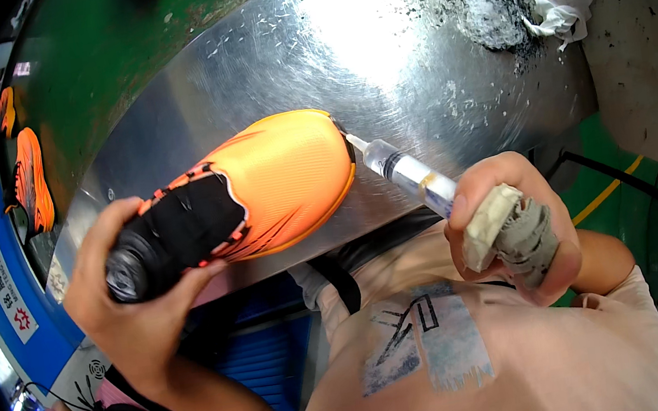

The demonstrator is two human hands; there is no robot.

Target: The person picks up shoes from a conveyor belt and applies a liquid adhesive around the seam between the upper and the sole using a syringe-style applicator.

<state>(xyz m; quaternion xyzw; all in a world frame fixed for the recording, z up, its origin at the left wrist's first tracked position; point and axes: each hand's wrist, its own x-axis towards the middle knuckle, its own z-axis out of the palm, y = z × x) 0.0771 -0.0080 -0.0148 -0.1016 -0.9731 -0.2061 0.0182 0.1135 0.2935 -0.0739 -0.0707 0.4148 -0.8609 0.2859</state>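
I have the left hand [123, 316] wrapped round the heel end of the orange shoe [284, 178], thumb on the near side, fingers on the far side. The shoe is over the steel table [245, 75], toe to the right; I can't tell whether its sole rests there. My right hand [537, 188] grips the syringe [417, 179] along with a grey rag [527, 246], the nozzle right at the dark toe edge; contact I can't confirm. Crumpled tissue [565, 12] lies top right; two more shoes [32, 182] stand far left.
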